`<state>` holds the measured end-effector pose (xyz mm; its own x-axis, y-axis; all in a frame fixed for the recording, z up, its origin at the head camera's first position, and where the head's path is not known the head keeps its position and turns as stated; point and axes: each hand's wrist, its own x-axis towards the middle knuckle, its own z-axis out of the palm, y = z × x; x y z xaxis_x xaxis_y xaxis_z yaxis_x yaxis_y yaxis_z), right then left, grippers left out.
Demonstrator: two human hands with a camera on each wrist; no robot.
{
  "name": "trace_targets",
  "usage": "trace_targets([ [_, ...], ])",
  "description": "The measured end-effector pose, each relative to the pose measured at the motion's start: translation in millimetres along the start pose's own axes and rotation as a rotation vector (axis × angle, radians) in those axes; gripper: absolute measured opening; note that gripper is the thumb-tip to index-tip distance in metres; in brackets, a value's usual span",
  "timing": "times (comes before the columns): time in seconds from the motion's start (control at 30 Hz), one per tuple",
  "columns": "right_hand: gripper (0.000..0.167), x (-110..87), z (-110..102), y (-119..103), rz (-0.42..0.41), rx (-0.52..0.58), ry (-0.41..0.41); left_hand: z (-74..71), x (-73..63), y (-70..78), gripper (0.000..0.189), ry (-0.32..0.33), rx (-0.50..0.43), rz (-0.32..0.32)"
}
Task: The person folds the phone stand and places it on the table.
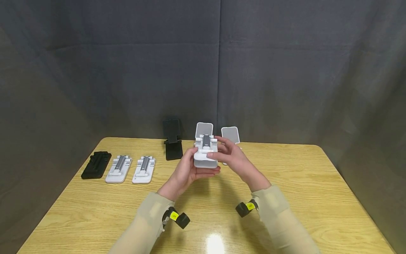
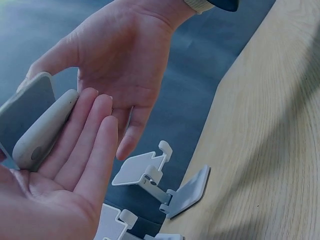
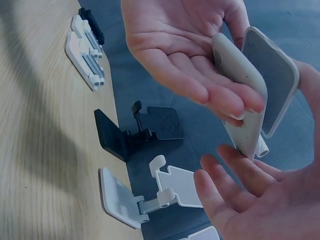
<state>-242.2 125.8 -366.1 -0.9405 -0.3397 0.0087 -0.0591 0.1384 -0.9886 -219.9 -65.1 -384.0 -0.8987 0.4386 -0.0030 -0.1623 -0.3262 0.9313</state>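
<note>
The left hand [image 1: 186,169] grips the white stand [image 1: 205,150] from beneath, partly covering its underside, the right hand [image 1: 235,157] pinches its right side, and beyond, in the head view, that white stand hides the lower part of an upright stand [image 1: 204,128] and the right hand much of its neighbour [image 1: 230,134]

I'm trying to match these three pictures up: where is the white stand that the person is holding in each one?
Head: the held white stand is just below centre, between the left hand and right hand.
Left wrist: at the left edge, about mid-height.
Right wrist: right of centre, mostly in the upper half.
Shared landmark: the wooden table, low in head, right in left wrist, left in right wrist.
</note>
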Motion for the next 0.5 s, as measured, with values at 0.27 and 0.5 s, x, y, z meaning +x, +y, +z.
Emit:
trace_targets([
  [0.27,0.082,0.4,1.0,3.7,-0.048,-0.004,-0.021,0.2,-1.2,-1.9,0.052,0.035,0.037,0.009],
  [0.5,0.085,2.0,1.8,8.5,-0.086,-0.040,-0.020,0.0,-2.0,-3.5,0.046,0.092,0.052,-0.009],
])
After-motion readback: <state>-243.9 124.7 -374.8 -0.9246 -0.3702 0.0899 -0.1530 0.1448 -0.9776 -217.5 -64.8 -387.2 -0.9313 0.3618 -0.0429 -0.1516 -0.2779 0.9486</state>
